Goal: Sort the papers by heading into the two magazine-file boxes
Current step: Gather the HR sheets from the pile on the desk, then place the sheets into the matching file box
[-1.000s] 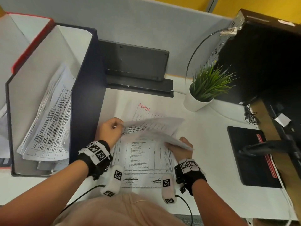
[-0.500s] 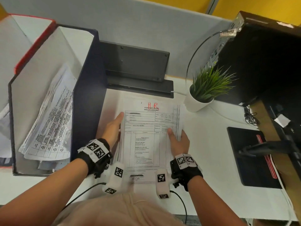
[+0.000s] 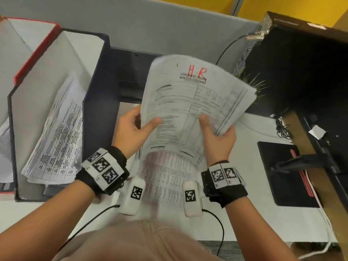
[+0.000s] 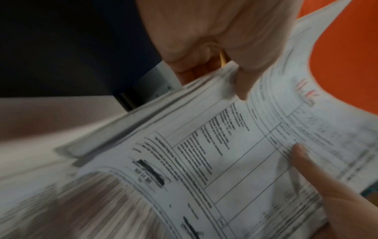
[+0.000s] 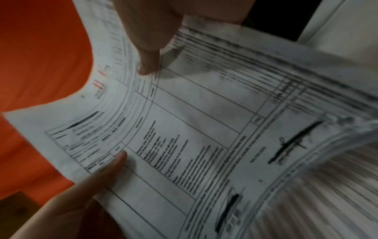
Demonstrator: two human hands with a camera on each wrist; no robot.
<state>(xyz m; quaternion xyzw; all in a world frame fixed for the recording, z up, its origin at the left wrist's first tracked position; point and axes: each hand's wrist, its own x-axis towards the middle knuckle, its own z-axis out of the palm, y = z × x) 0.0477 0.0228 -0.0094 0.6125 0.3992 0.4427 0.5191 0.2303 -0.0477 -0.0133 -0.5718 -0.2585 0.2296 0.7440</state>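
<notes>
Two hands grip one stack of papers (image 3: 190, 102) headed "H.R" in red, lifted above the white desk (image 3: 244, 213). The left hand (image 3: 131, 130) pinches its left edge, thumb on top; the right hand (image 3: 216, 136) clasps its lower right. The navy magazine-file box (image 3: 94, 110), already holding sheets, stands just left, the red-edged box (image 3: 35, 53) beyond it.

Both forearms reach forward, wrists banded. Left hand (image 3: 131, 129) grips the sheaf's left edge — thumb on top, fingers curled beneath. Right hand (image 3: 216, 136) grips the right edge likewise — thumb pressed on the top page.
</notes>
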